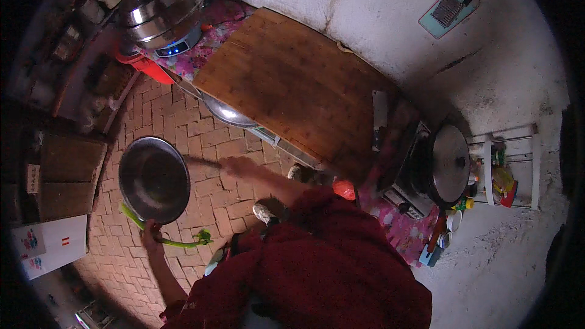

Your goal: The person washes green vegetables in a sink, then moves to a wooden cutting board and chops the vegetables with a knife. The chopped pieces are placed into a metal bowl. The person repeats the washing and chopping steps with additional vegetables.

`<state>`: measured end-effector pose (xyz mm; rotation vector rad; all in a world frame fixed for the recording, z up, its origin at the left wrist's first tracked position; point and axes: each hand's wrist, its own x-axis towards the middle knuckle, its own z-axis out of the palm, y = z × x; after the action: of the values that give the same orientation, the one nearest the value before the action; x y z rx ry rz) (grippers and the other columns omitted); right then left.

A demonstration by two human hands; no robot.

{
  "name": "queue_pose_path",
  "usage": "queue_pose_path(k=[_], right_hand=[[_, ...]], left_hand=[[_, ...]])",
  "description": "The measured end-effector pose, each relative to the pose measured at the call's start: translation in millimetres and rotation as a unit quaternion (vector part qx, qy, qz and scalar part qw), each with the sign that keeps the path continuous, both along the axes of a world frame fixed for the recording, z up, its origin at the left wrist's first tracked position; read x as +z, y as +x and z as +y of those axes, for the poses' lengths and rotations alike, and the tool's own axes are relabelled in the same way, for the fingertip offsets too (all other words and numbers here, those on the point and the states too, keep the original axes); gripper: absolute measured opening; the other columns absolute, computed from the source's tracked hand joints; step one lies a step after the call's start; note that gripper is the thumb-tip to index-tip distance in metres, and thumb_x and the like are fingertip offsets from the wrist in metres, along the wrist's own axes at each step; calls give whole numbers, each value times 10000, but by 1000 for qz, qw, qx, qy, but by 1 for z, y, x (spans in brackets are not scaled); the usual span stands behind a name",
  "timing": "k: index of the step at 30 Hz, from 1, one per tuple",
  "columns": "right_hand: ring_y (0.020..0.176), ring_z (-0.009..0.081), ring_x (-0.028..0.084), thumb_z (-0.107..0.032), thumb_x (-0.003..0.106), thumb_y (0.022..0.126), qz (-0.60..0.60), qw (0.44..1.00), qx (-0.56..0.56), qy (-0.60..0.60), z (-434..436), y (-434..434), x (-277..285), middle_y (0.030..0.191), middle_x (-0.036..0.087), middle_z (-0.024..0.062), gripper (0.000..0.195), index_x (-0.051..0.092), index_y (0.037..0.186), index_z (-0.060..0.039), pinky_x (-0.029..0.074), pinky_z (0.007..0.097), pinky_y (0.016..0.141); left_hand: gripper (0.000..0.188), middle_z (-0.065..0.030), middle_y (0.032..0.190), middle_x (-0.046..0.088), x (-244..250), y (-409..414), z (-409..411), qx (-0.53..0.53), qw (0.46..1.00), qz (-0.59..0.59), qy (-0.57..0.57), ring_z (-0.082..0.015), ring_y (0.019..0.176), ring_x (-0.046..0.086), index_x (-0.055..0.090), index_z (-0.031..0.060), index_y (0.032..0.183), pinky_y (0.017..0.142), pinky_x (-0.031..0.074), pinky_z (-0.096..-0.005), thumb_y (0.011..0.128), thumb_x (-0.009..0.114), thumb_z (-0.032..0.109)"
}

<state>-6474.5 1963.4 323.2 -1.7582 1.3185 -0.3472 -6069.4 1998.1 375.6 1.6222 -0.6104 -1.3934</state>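
My left hand (152,237) is closed around a green leafy stalk (178,243), which looks like celery. Its fingers also touch the lower rim of a deep round metal bowl (154,180). One end of the stalk lies against the outside of that rim, and the leafy end points right over the floor. My right hand (240,167) grips a narrow dark handle (202,161) that reaches to the bowl's right edge. I cannot tell whether the handle belongs to the bowl. The bowl's inside is dark, its contents unclear.
A large wooden board (297,82) covers the counter, with a cleaver (379,121) at its right end. A steamer pot (162,7) stands on a lit cooker. A lidded pan (450,164) sits on the stove. Cabinets (68,176) line the left of the brick floor (219,201).
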Motion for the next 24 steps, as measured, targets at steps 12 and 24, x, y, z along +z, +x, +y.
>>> queue_pose_path(k=[12,24], right_hand=[[1004,341,545,-231,465,871,-98,806,-584,-1,157,-140,-14,1177,525,194,453,378,1259,-13,435,402,869],[1049,339,523,-121,541,817,113,970,-201,74,-6,-166,154,1148,517,184,467,409,1252,-16,450,416,837]], left_hand=[[136,-8,749,588,-18,-20,16,49,999,7,-6,-72,604,556,576,103,872,367,328,-169,780,668,143],[176,7,722,582,34,-136,-68,-48,997,36,-37,-129,612,618,545,84,896,373,325,-187,755,648,102]])
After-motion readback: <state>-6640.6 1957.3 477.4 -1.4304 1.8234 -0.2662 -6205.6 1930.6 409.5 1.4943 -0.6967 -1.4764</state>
